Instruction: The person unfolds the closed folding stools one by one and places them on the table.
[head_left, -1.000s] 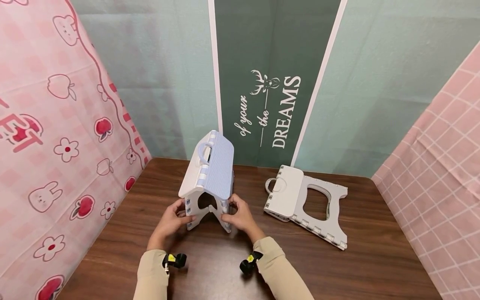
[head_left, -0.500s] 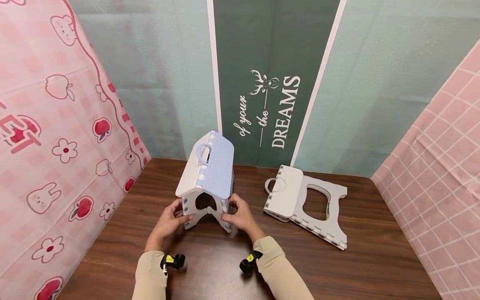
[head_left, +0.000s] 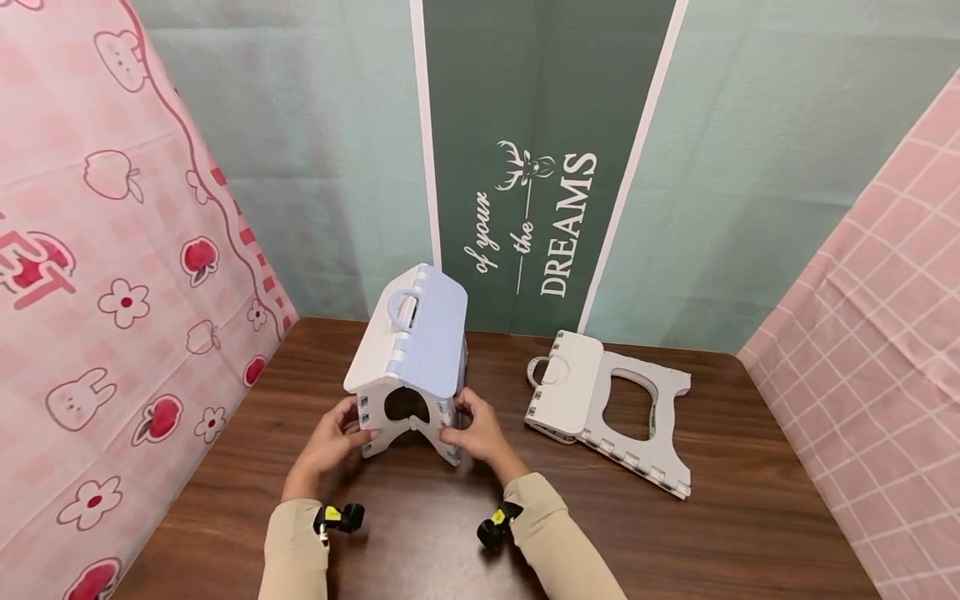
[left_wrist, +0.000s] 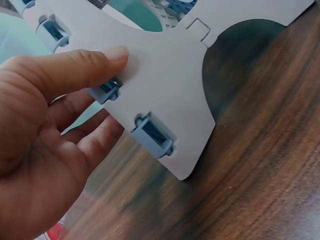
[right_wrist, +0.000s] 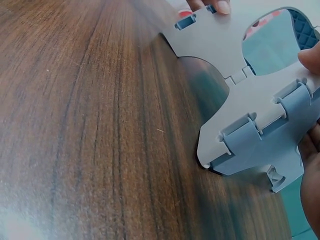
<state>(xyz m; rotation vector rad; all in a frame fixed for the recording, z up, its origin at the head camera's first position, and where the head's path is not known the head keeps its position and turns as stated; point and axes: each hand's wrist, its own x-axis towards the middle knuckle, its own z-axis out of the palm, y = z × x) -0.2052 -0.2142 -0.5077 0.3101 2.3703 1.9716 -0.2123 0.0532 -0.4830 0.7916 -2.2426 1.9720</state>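
A blue-and-white folding stool (head_left: 435, 333) stands on the table, half unfolded. Its top is bent into a roof-like ridge with a small loop handle (head_left: 401, 310) on it. My left hand (head_left: 327, 446) grips the left leg edge; in the left wrist view the thumb (left_wrist: 95, 67) lies on the white end panel (left_wrist: 165, 90) and the fingers are behind it. On the other side my right hand (head_left: 482, 431) grips the right leg edge, its thumb on the front face. The right wrist view shows the panel's hinge (right_wrist: 239, 76) bent and only part of that hand.
To the right, a second folding stool (head_left: 637, 450), grey-white, lies on its side on the wooden table (head_left: 720, 542). A green cloth backdrop (head_left: 360, 167) stands behind the table. Pink cloths hang left (head_left: 112, 250) and right (head_left: 862, 333).
My left hand has moved left along with the left leg. The stool's legs are a little wider apart and its top slightly flatter. The right hand keeps nearly the same place.
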